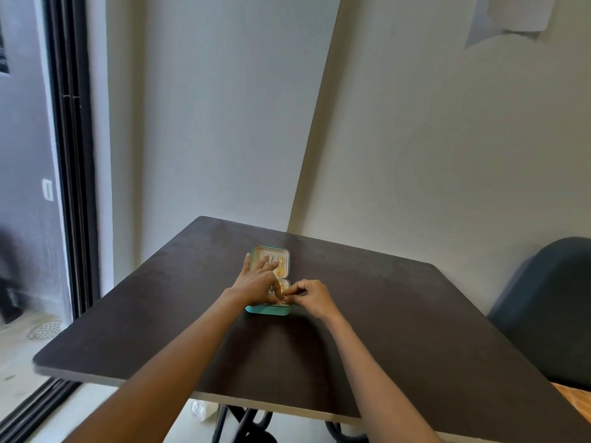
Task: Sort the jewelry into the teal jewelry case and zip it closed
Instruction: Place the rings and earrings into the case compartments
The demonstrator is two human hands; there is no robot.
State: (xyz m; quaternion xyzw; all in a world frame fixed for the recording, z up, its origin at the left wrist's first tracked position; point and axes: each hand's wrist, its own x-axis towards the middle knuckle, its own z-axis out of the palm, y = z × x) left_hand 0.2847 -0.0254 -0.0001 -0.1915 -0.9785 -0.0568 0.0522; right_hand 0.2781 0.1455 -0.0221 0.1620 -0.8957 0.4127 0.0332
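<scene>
The teal jewelry case [268, 310] lies open at the frame's centre on the dark worktop [367, 330], lid flat beyond the base, long axis running away from the viewer toward the wall. A small gold piece [283, 293] is pinched by the right hand [308, 297] over the near half; the left hand [256, 282] lies over the case with fingers extended. The piece is best lowered slowly into its compartment while the base is steadied. Gold earrings [280, 266] hang in the lid.

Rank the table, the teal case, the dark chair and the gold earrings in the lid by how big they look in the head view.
1. table
2. chair, partly cut off by the frame edge
3. teal case, partly behind both hands
4. gold earrings
</scene>
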